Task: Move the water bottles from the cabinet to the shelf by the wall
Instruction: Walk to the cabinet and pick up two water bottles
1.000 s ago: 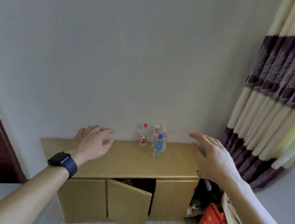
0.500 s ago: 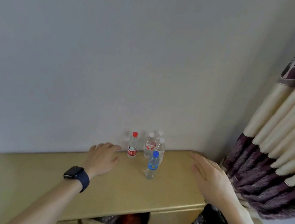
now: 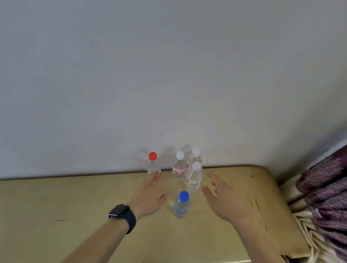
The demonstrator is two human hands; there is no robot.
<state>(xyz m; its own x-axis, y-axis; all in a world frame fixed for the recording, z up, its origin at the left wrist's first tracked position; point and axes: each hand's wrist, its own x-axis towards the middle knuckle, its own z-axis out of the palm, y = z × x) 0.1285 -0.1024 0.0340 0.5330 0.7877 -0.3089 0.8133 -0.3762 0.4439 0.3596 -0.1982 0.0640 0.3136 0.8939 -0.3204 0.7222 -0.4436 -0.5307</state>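
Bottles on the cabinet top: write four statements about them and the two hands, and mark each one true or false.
1. The cabinet top holds five upright bottles. True.
2. The blue-capped bottle stands closest to the wall. False: it stands in front of the others, nearest the person.
3. The right hand grips a white-capped bottle. False: its fingers are spread and hold nothing.
4. The red-capped bottle is the leftmost, and the left hand, with a dark watch on its wrist, reaches toward it. True.
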